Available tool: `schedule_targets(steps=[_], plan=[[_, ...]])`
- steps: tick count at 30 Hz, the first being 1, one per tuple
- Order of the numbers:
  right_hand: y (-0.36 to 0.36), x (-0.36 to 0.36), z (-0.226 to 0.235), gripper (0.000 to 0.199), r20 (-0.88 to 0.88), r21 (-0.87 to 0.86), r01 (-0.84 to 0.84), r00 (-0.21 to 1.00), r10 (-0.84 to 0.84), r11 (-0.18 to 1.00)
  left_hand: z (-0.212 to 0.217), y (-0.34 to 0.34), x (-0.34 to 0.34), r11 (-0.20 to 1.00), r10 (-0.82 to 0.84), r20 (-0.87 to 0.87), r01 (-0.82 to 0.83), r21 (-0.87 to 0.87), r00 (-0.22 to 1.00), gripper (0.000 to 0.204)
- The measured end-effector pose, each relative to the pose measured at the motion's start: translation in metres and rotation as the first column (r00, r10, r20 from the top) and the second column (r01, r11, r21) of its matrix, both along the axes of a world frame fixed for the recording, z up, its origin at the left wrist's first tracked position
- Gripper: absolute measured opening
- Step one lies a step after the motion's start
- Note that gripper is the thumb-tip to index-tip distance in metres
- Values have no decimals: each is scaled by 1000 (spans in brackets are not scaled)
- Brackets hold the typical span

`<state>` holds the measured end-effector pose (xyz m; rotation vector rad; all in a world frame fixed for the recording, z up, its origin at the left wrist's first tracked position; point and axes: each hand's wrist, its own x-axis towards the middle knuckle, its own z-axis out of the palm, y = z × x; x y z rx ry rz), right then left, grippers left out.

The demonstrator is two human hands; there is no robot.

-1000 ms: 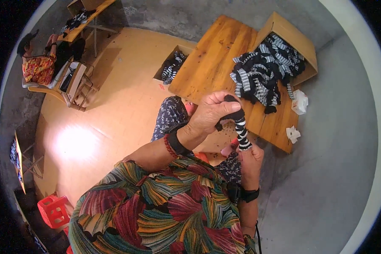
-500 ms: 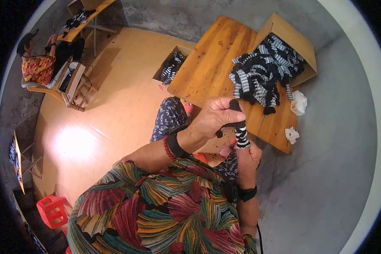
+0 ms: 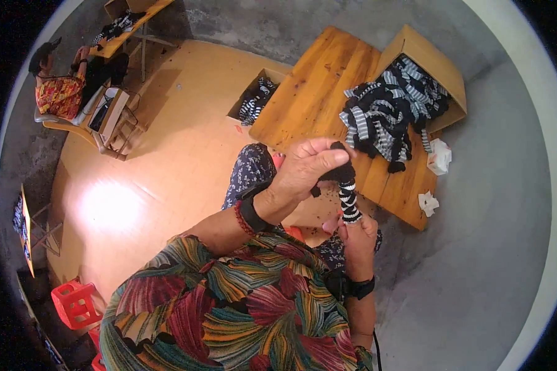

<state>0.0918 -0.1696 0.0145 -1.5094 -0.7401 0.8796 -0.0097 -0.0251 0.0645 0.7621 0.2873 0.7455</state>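
In front of me, between my two hands, a black knitted glove [image 3: 348,201] with a black-and-white striped cuff is stretched out. My left hand [image 3: 304,168] pinches its black upper part between thumb and fingers, and a short black finger pokes out below. Lower down, my right hand [image 3: 359,238] is closed around the end of the striped cuff; its fingertips are partly hidden. Beyond my hands, a heap of similar black, grey and white striped knitwear [image 3: 377,117] spills from a tipped cardboard box [image 3: 430,49] onto the wooden table [image 3: 309,80].
A smaller cardboard box [image 3: 234,111] with striped pieces stands on the floor by the table's left edge. White crumpled packaging [image 3: 439,156] and a tissue [image 3: 427,203] lie right. A co-worker [image 3: 59,96] sits far left at another table. A red stool [image 3: 74,306] stands lower left.
My right hand has shifted slightly down, and more of the striped cuff shows. My left thumb has moved a little along the black part. The whole view has tilted slightly.
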Motion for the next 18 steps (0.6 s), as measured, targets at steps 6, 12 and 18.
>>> schedule_targets(steps=[6, 12, 18], plan=[[6, -13, -9, 25, -287, -10, 74, 955, -74, 997, -1, -12, 3, 1000, -4, -97, 5, 14, 995, 17], [8, 14, 12, 19, 155, -62, -61, 985, 69, 996, -6, -9, -3, 999, 1, -112, 4, 37, 994, 17], [15, 18, 41, 22, 529, -19, -9, 848, 18, 1000, -19, 3, -2, 997, -19, -184, 33, 75, 983, 12]])
